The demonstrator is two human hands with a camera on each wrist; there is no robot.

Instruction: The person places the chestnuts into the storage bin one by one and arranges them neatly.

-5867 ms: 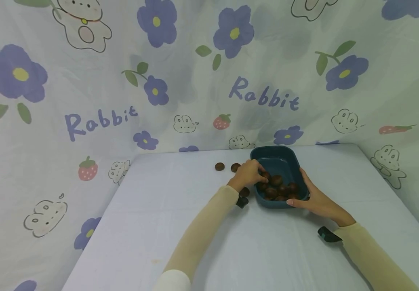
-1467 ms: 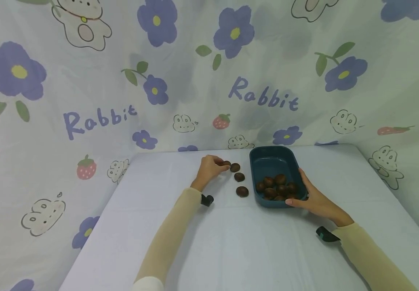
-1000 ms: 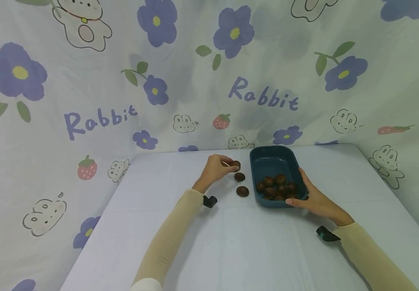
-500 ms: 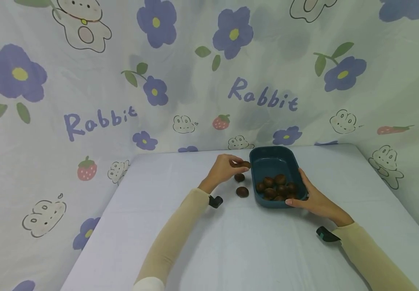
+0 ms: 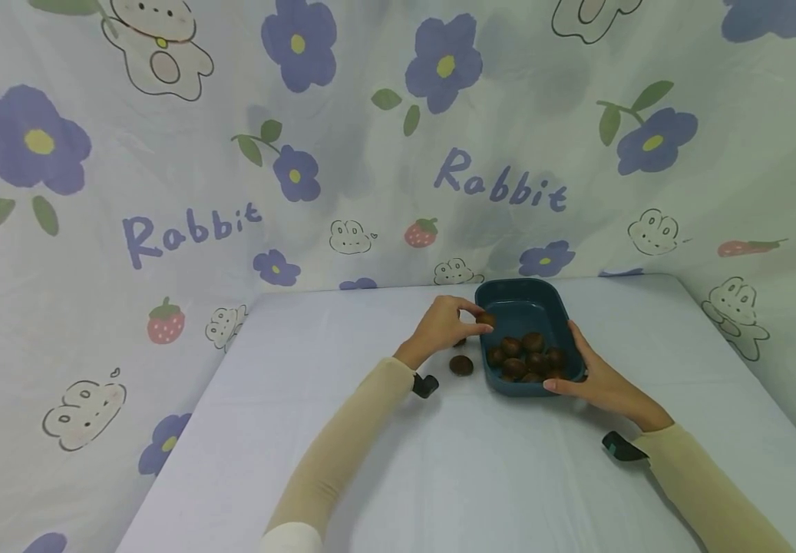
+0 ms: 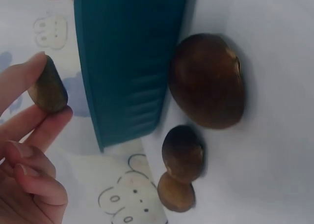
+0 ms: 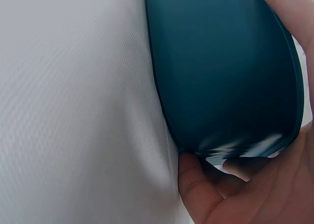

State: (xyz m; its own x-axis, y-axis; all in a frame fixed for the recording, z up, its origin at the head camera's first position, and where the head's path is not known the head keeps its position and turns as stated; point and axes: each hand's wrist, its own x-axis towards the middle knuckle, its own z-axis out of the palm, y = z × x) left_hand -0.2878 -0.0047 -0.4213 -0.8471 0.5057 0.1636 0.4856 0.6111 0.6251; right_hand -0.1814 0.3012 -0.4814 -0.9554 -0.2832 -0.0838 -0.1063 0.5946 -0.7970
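My left hand (image 5: 444, 322) pinches a brown chestnut (image 5: 486, 319) between thumb and fingertips, held over the left rim of a dark teal rectangular tub. In the left wrist view this chestnut (image 6: 48, 91) is gripped by its edges, apart from the tub's outer wall (image 6: 125, 71). The tub (image 5: 518, 290) holds several chestnuts (image 5: 532, 342) heaped in its near half. Around its near right corner, my right hand (image 5: 605, 384) grips with the thumb over the near rim. In the right wrist view, fingers (image 7: 196, 184) press against the tub's outer side (image 7: 221, 62).
Three chestnuts lie beside the tub's left wall in the left wrist view: a large one (image 6: 208, 81), a middle one (image 6: 183, 153) and a far one (image 6: 176, 193). The table (image 5: 370, 430) has a white cloth, with a patterned curtain (image 5: 363, 153) behind.
My left hand first leaves the tub for the far-left chestnut. Since then it has picked that chestnut up and carried it right to the tub's rim. The right hand keeps its grip.
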